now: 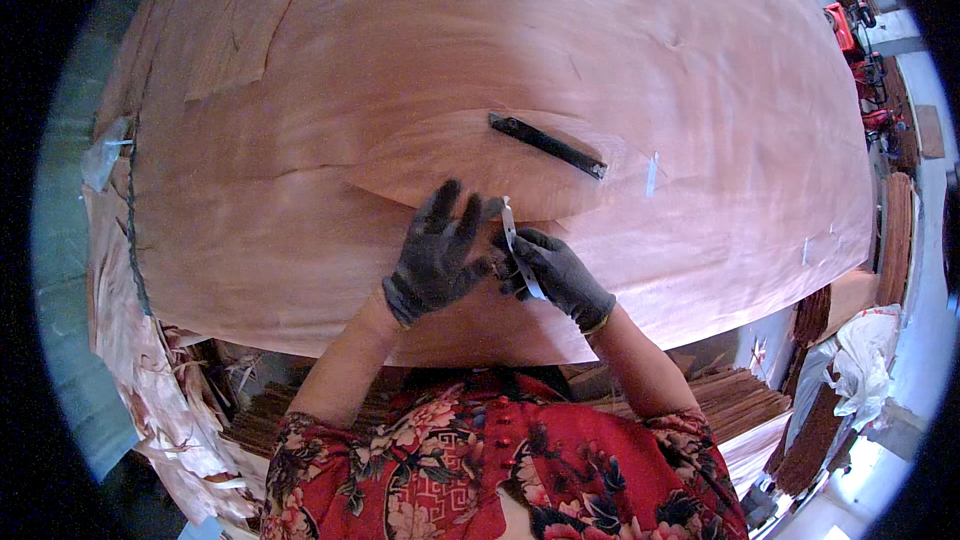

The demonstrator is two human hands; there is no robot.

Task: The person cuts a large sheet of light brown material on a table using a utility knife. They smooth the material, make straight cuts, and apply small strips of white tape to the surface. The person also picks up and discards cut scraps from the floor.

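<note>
A broad sheet of pinkish-brown wood veneer (330,270) lies before me, with a loose oval-edged veneer piece (440,155) on it. In a dark work glove, my right hand (560,275) pinches a narrow white tape strip (510,225) with small dark spots, held nearly upright. My left hand (437,258), gloved too, is close to the strip's left side. Its fingers are spread, and slight blur hides whether a fingertip touches the strip. Beyond both hands a black bar (548,146) rests slantwise across the veneer piece.
Short pale strips (652,174) lie on the veneer to the right. A rectangular veneer patch (245,30) is at the far left. Stacked brown veneer (735,400) sits below the near edge, and a white plastic bag (866,355) is at the lower right.
</note>
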